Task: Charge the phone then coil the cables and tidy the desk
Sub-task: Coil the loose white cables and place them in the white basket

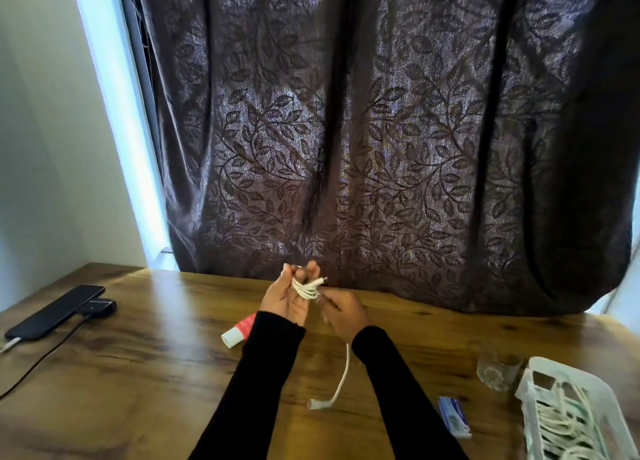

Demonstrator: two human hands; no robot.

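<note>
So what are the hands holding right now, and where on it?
A white cable. The left hand holds its coiled loops; the right hand pinches the strand just below the coil, the free end dangling.

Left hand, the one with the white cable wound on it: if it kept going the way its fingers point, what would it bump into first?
Probably the curtain. The left hand points up and away over the desk, with nothing visible between; depth is hard to judge.

phone [55,312] far left on desk [173,373] | basket [571,411] far right
</note>
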